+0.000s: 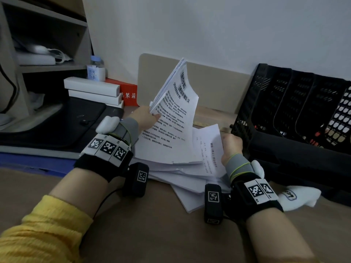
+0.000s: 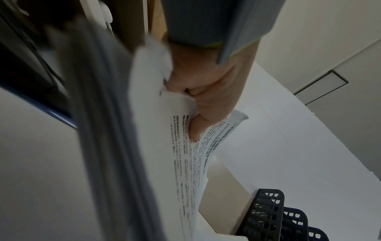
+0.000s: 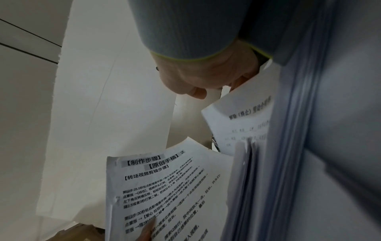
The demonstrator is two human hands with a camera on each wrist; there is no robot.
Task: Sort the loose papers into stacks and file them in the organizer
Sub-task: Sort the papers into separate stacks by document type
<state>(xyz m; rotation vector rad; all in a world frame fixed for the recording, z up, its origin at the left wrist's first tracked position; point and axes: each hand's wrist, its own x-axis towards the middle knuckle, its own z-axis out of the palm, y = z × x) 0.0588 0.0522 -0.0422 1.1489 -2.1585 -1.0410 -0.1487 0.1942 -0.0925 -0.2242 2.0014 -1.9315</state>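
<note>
A loose pile of white printed papers (image 1: 190,179) lies on the brown desk between my hands. My left hand (image 1: 146,116) pinches the left edge of a raised bundle of printed sheets (image 1: 176,111), which stands tilted above the pile; the left wrist view shows my left hand (image 2: 198,101) curled round the bundle (image 2: 185,163). My right hand (image 1: 231,147) grips the far right edge of another sheet (image 1: 207,149) on the pile, seen as the right hand (image 3: 206,76) holding the sheet (image 3: 243,124). The black mesh organizer (image 1: 296,114) stands at the right, tipped back against the wall.
White boxes (image 1: 93,88) and a red box (image 1: 127,92) are stacked at the back left beside a bottle (image 1: 96,69). A dark laptop-like device (image 1: 47,126) lies at the left under a shelf unit. A white cloth (image 1: 298,196) lies by my right wrist.
</note>
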